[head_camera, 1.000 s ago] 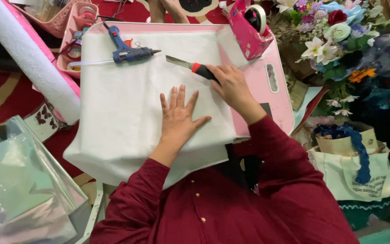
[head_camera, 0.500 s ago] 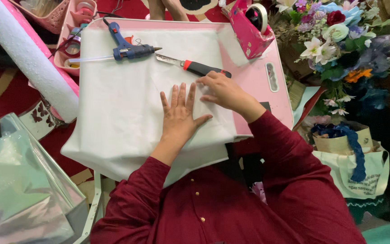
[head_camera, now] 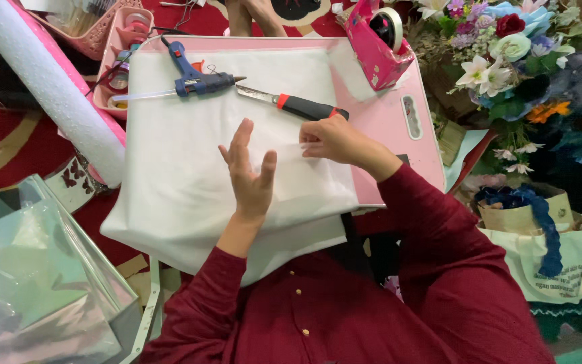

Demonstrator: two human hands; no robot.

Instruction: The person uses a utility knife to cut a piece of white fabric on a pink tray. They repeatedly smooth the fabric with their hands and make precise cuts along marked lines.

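Observation:
A large white sheet [head_camera: 190, 168] covers most of a pink folding table [head_camera: 399, 145] and hangs over its near edge. My left hand [head_camera: 250, 176] is over the middle of the sheet, fingers spread and lifted, holding nothing. My right hand [head_camera: 331, 140] is at the sheet's right part, its fingertips pinched on a fold of the sheet. Just beyond that hand, a red and black utility knife [head_camera: 298, 105] lies on the sheet with its blade pointing left.
A blue glue gun [head_camera: 197, 81] lies at the sheet's far edge. A white foam roll [head_camera: 55, 94] and a pink tray [head_camera: 126, 54] are on the left, with iridescent film [head_camera: 28, 283] at lower left. A pink tape dispenser [head_camera: 375, 40], artificial flowers [head_camera: 520, 54] and a tote bag [head_camera: 554, 256] are on the right. Another person's feet [head_camera: 254, 17] show at the top.
My right hand laid the knife down and drew back to pinch the sheet. My left hand lifted its fingers off the sheet.

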